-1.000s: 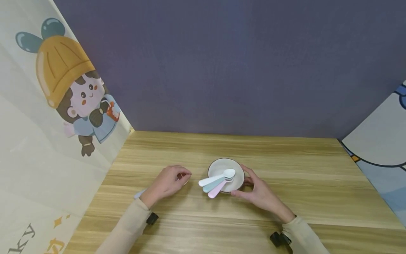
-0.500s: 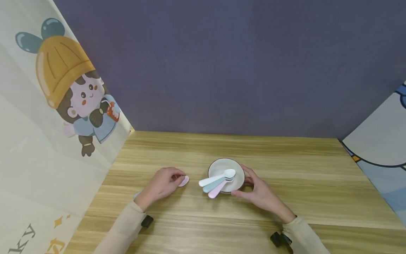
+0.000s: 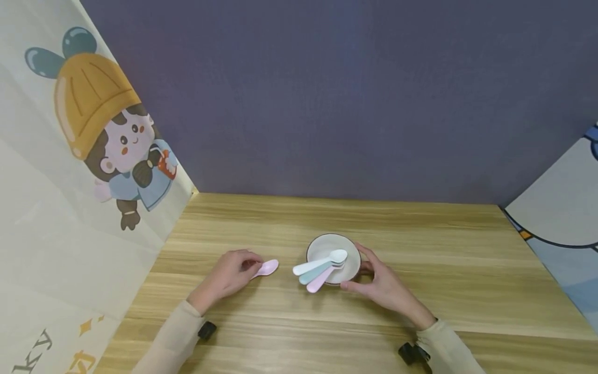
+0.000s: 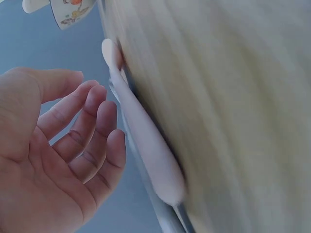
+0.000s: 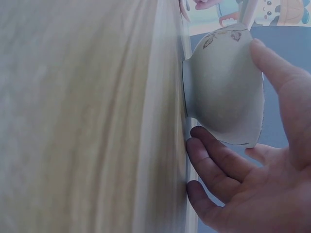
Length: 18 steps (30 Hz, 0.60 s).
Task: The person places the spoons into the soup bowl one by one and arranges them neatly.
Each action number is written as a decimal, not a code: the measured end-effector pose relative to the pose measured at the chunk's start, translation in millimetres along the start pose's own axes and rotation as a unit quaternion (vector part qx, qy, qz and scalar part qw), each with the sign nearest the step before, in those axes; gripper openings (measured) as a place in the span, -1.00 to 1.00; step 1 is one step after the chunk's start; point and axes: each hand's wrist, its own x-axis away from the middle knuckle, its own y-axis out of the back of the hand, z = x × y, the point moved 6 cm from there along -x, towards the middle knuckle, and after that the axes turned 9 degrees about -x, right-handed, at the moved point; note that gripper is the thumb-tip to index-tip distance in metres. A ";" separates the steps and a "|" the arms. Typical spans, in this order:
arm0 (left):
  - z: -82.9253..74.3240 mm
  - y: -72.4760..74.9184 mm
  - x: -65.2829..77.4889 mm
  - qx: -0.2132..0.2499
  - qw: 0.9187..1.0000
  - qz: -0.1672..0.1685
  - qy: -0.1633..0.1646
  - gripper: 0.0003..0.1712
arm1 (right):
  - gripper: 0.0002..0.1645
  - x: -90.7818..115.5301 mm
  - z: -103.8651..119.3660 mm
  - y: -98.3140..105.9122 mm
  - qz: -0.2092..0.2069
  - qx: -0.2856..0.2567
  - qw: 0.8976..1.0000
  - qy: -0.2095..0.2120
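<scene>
On the table, a pink spoon point(image 3: 268, 267) lies just beyond the fingertips of my left hand point(image 3: 229, 275). In the left wrist view, the loosely bent fingers point(image 4: 107, 119) stand apart from that spoon point(image 4: 146, 141), and nothing is between them and the thumb. My right hand point(image 3: 385, 285) holds a small white bowl point(image 3: 322, 244) by its right side, thumb and forefinger at the rim. The right wrist view shows a leaf pattern on the bowl's outer wall point(image 5: 223, 87). Across the bowl lie a white spoon point(image 3: 310, 265), a teal spoon point(image 3: 314, 274) and another pink spoon point(image 3: 318, 281), handles over the rim.
The wood-grain table point(image 3: 299, 332) runs back to a dark blue-grey panel point(image 3: 345, 104). A white panel with a cartoon figure point(image 3: 135, 140) borders the left side, and another printed panel point(image 3: 560, 208) borders the right.
My left hand has drawn back to the left, uncovering the pink spoon. A bluish handle end by the left wrist is now hidden. The right hand and bowl have stayed put.
</scene>
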 end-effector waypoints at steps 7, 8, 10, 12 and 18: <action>12.7 5.0 8.4 0.000 1.000 0.006 0.028 -0.82 | 0.34 0.5 0.5 0.5 0.001 -0.011 1.000 -0.003; 13.5 6.0 9.0 -0.002 1.000 0.007 0.030 -0.81 | 0.34 0.7 0.5 0.7 0.001 -0.012 1.000 -0.003; 14.9 8.0 9.9 -0.008 0.999 0.008 0.035 -0.80 | 0.34 0.9 0.5 0.9 0.002 -0.011 1.000 -0.004; 16.1 10.1 10.5 -0.014 0.999 0.007 0.038 -0.81 | 0.34 1.0 0.1 1.0 0.001 -0.009 1.000 -0.005; 19.3 14.8 11.5 -0.018 0.999 0.005 0.036 -0.81 | 0.33 0.7 -0.5 0.5 -0.001 0.000 1.000 -0.002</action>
